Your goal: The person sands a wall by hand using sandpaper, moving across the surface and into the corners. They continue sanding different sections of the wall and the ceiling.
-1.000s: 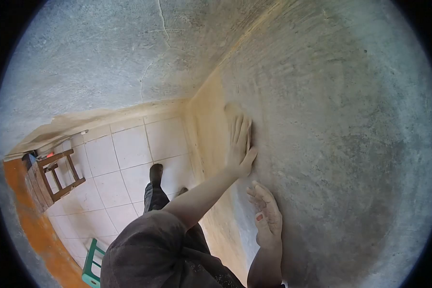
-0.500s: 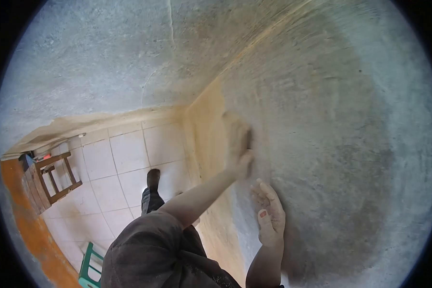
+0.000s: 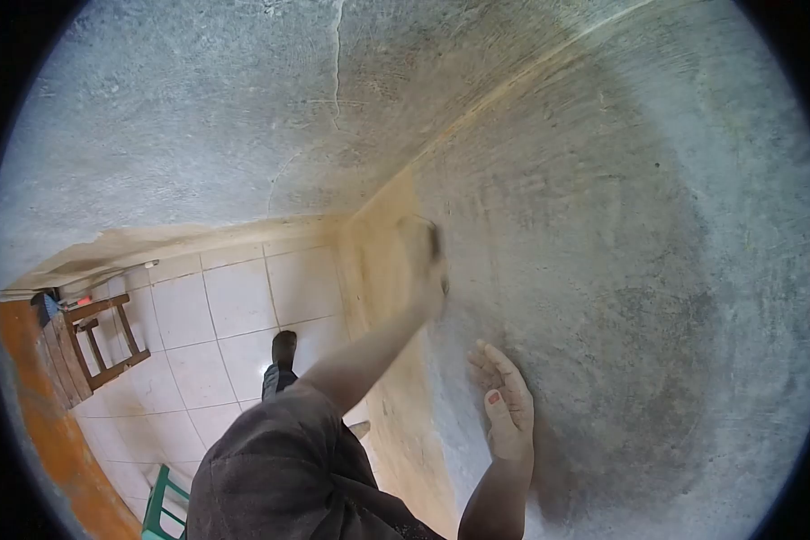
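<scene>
My left hand (image 3: 420, 252) is at the wall (image 3: 585, 234), blurred by motion. Its fingers look curled, and a dark edge shows along its right side; what it grips, I cannot make out. The hand lies where the bare grey surface meets the yellowish strip (image 3: 382, 270) near the corner. Lower and to the right, my right hand (image 3: 510, 405) rests near the grey wall with nothing in it. Its fingers are lightly bent and apart, pointing up, with the thumb toward the left and a reddish mark on it.
A second grey wall (image 3: 198, 117) with a crack meets this one in a corner. White tiles (image 3: 243, 306) cover the floor, where a foot (image 3: 283, 346) in dark footwear stands. A wooden stool (image 3: 108, 346), an orange-painted edge (image 3: 49, 432) and a green plastic stool (image 3: 160, 504) are at left.
My left hand has shifted left along the wall, toward the yellowish strip. My right hand stays nearly in place. The view has tilted slightly.
</scene>
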`<state>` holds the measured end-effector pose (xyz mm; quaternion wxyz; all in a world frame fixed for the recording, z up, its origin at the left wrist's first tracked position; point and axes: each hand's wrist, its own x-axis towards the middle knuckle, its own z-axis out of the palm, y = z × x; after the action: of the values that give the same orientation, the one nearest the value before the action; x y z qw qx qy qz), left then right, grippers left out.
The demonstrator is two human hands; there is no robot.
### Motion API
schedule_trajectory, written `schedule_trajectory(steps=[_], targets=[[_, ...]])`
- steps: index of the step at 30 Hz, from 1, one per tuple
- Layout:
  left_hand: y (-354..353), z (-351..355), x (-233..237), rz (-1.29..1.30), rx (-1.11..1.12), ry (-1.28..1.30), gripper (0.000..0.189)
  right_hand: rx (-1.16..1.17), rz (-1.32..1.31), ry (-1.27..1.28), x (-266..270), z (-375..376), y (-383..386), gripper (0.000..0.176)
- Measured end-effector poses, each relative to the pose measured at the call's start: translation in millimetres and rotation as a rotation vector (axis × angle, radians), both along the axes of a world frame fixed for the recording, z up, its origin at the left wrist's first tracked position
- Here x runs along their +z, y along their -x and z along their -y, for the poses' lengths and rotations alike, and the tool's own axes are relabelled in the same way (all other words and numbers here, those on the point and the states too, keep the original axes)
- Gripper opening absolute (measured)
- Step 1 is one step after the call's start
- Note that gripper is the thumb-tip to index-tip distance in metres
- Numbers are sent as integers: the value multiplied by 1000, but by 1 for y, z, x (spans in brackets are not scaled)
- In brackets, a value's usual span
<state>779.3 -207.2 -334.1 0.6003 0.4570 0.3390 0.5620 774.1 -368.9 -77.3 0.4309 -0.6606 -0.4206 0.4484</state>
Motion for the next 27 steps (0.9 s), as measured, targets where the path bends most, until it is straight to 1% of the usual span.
schedule_trajectory(steps=[1, 2, 3, 4, 5, 6, 8, 9, 10, 11, 13, 15, 16, 17, 19, 20, 22, 23, 27], targets=[[5, -32, 6, -119, -33, 99, 65, -2, 12, -1, 0, 1, 0, 65], [12, -62, 23, -259, -77, 153, 64, -6, 21, 2, -1, 3, 0, 65], [23, -85, 57, -477, -161, 176, 64, -5, 28, 8, -3, 3, 0, 64], [46, -91, 101, -814, -313, 126, 64, -18, 29, 7, -6, 3, 0, 64], [56, -88, 137, -1038, -432, 46, 64, -31, 25, 6, -11, 3, -1, 64], [61, -79, 165, -1118, -489, -20, 64, -45, 18, 3, -15, 3, 1, 64], [56, -22, 141, -630, -246, -95, 62, -67, 3, 6, -19, -2, 6, 64], [54, 7, 128, -406, -163, -171, 61, -79, 3, 6, -20, -5, 6, 64], [30, 33, 77, -284, -66, -241, 60, -77, -3, 11, -20, -5, 6, 64], [12, 48, 40, -158, 31, -312, 59, -77, -6, 14, -19, -4, 5, 64], [0, 16, 7, -35, -63, 84, 59, -68, 0, 13, -17, -8, 1, 64], [-28, -40, -45, -244, 134, 134, 59, -53, 6, 16, -15, -13, 3, 64], [-21, -61, -18, -224, 112, 321, 60, -65, 0, 1, -17, -15, 5, 64], [-9, -78, 26, -199, 97, 506, 61, -70, -3, -16, -20, -18, 5, 64], [4, -60, 81, -230, 60, 289, 62, -83, -44, -48, -23, -23, 7, 64], [9, -41, 94, -247, 36, 180, 62, -95, -80, -60, -24, -23, 9, 63], [13, 6, 77, -250, 26, -120, 63, -98, -123, -65, -24, -22, 9, 63], [12, 17, 69, -245, 21, -273, 63, -86, -130, -59, -24, -20, 8, 63], [6, -20, 46, -157, 81, 207, 61, -65, -119, -29, -22, -15, 2, 62]])
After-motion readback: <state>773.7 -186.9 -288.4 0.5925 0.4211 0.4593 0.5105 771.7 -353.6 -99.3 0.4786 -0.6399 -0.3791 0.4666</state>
